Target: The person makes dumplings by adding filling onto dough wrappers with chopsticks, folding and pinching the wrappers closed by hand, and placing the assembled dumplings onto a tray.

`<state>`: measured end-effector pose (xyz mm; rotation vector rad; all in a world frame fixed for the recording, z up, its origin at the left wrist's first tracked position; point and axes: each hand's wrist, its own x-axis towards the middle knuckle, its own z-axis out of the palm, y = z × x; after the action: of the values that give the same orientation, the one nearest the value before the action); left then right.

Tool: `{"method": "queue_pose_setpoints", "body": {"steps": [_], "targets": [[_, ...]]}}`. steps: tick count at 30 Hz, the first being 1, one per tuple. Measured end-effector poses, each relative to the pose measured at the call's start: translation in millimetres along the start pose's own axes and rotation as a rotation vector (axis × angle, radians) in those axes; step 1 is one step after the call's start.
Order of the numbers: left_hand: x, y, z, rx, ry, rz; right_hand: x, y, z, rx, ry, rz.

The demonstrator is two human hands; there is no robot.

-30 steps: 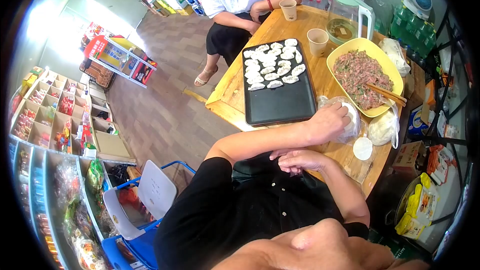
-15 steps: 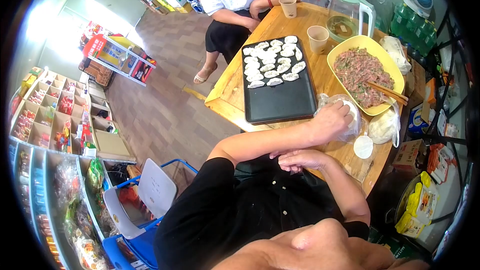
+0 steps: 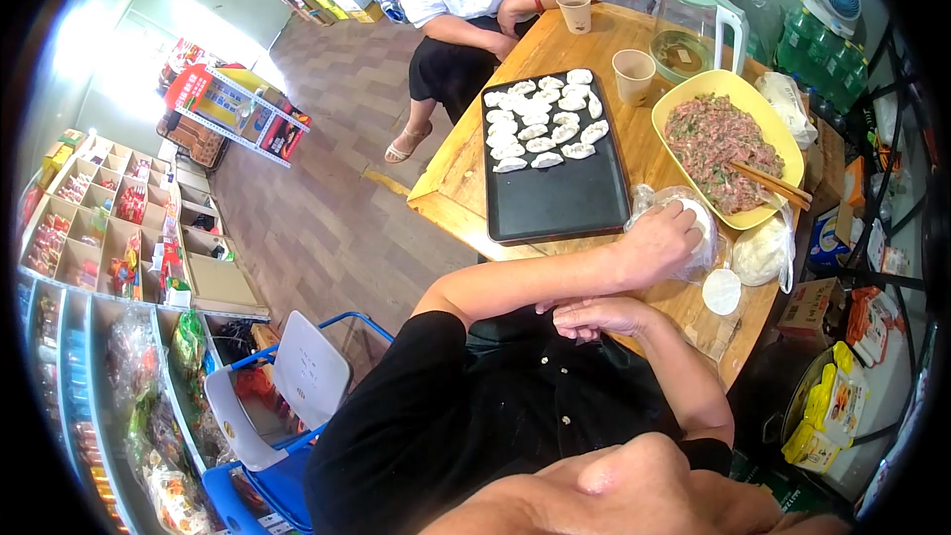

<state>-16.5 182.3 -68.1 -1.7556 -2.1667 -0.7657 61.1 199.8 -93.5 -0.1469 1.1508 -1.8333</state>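
My left hand [image 3: 662,241] reaches across to a stack of round white dumpling wrappers [image 3: 701,222] in a clear plastic bag, its bent fingers closed at the stack's edge. Under my left forearm, close to my lap, is my right hand [image 3: 602,317]. Its fingers point left, partly curled and partly hidden, and I see nothing in them. One loose dumpling wrapper [image 3: 721,291] lies flat on the table. Beyond my left hand is a black tray [image 3: 555,206] with several rows of folded dumplings [image 3: 536,132]. A yellow bowl [image 3: 786,139] holds minced filling [image 3: 718,144] and wooden chopsticks [image 3: 769,182].
A tied bag of dough [image 3: 761,256] sits by the wooden table's [image 3: 451,173] right edge. Paper cups [image 3: 633,76] and a lidded jug [image 3: 684,35] stand behind. Another person [image 3: 485,0] sits across. A blue-framed chair [image 3: 307,367] and goods shelves [image 3: 109,228] are left.
The view has shifted very slightly. Both hands keep practically the same place and pose; nothing has visibly been picked up or put down.
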Motion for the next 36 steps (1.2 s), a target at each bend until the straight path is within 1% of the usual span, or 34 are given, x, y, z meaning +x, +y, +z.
{"method": "queue_pose_setpoints", "body": {"steps": [3,17,25,36], "targets": [[0.4,0.4,-2.1,-0.015,0.003,-0.006,1.9,4.4,-2.8,-0.039,-0.013,-0.003],[-0.3,-1.4,-2.5,-0.026,-0.019,0.002,0.0,-0.6,-1.4,-0.03,-0.032,-0.02],[-1.0,1.9,-7.1,-0.002,-0.095,0.0,0.9,1.0,-2.8,-0.014,-0.04,-0.033],[-1.2,0.4,-9.3,-0.018,-0.115,-0.01,0.4,0.8,-2.5,-0.045,-0.024,-0.021]]}}
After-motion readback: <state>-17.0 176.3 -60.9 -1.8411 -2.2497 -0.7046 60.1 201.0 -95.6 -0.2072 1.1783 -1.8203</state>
